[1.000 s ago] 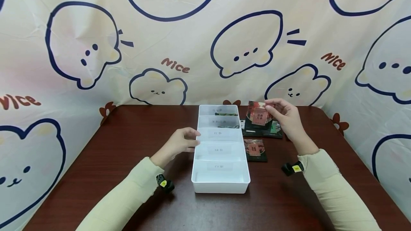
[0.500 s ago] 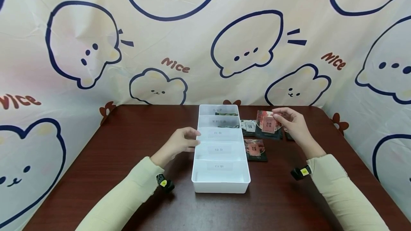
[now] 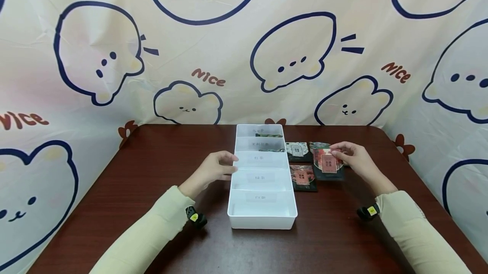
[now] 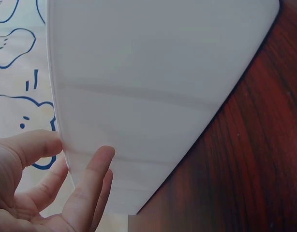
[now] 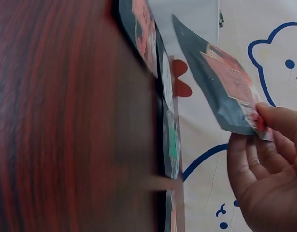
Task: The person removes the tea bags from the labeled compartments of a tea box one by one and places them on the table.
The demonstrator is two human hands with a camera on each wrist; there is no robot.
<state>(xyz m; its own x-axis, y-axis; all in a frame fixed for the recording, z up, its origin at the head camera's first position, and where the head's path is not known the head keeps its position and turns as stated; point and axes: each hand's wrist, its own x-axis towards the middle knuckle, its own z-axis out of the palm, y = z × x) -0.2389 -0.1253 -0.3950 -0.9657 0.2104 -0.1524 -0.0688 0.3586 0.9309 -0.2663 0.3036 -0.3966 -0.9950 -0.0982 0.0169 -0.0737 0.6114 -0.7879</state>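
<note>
My right hand point(image 3: 357, 159) pinches the top right corner of a tea sachet point(image 3: 327, 166) with a red print and dark lower part. In the right wrist view that sachet point(image 5: 218, 87) is tilted and raised off the table. My left hand point(image 3: 211, 168) is beside a long white divided box point(image 3: 262, 222), its fingertips at the left rim. The left wrist view shows relaxed fingers point(image 4: 88, 188) against the box's outer wall. Tea sachets point(image 3: 270, 135) show in the two far compartments; the three nearer ones show only labels.
Right of the box lie a red sachet point(image 3: 303, 177) and a white-topped sachet point(image 3: 298, 151). A green-marked sachet point(image 5: 171, 142) and another sachet point(image 5: 170, 212) lie farther along the brown table point(image 3: 183, 240). A patterned cloth point(image 3: 236, 45) hangs behind.
My right hand has carried the red sachet rightward and nearer to me, uncovering the white-topped sachet. My left hand and the box have stayed in place.
</note>
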